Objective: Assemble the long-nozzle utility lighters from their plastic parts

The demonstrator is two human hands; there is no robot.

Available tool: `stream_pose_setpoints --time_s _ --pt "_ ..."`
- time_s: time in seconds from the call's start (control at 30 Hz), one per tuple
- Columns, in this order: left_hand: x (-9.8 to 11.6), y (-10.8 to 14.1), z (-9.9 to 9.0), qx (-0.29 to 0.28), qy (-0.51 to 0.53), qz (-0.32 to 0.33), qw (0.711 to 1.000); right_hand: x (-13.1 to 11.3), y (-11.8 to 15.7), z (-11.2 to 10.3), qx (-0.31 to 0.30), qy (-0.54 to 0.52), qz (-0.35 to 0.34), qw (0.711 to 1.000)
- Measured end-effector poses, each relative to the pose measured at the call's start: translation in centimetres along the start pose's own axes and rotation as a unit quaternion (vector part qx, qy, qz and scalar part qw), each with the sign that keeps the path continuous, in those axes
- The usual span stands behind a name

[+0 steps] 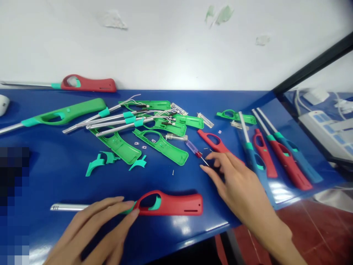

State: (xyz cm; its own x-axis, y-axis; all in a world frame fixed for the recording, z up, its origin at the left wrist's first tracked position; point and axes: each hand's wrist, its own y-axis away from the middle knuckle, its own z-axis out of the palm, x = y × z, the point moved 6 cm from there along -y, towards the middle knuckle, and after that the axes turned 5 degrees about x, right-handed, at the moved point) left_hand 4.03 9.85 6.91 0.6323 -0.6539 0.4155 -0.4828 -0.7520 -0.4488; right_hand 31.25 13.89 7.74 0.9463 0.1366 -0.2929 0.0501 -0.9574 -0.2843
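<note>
Near the front edge lies a red lighter (180, 204) with a teal trigger and a metal tube pointing left. My left hand (104, 224) has its fingers closed around this lighter's teal neck, covering part of the tube. At centre right, a small screwdriver (193, 148) with a clear purple and red handle lies on the blue table. My right hand (234, 180) is beside the screwdriver's metal tip, with thumb and forefinger apart on either side of it. A red lighter half (217, 143) lies partly behind that hand.
Green lighter halves (165, 147), metal tubes (118, 127) with wires and teal triggers (96, 164) spread over the table (154, 176). Red and blue lighters (289, 163) lie at the right, near a white power strip (325, 132). A green lighter (82, 109) rests at the left.
</note>
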Motion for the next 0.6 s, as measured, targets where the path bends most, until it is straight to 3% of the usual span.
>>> stream_pose_setpoints --time_s 0.13,0.27,0.33,0.43,0.53,0.6 --pt "2.4 -3.2 1.7 0.0 -0.001 0.005 1.0 0.0 -0.4 0.1 -0.054 0.003 -0.01 0.998" --pt "3.1 -3.3 2.5 -0.001 -0.006 0.002 1.0 0.1 -1.3 -2.1 -0.051 -0.091 0.011 0.994" --pt "3.1 -3.0 2.6 -0.003 -0.012 0.003 1.0 0.4 -1.6 -3.1 -0.019 -0.227 0.056 0.972" --pt "2.8 -3.5 2.8 -0.017 -0.02 0.004 1.0 0.5 -1.5 -3.0 -0.001 -0.402 0.113 0.909" --pt "2.3 -5.1 3.3 -0.017 -0.021 -0.027 0.999 0.5 -0.4 -1.9 -0.019 -0.473 0.132 0.871" --pt "2.0 -6.2 4.0 -0.024 -0.03 -0.061 0.997 0.9 0.6 -1.5 -0.018 -0.484 0.131 0.865"
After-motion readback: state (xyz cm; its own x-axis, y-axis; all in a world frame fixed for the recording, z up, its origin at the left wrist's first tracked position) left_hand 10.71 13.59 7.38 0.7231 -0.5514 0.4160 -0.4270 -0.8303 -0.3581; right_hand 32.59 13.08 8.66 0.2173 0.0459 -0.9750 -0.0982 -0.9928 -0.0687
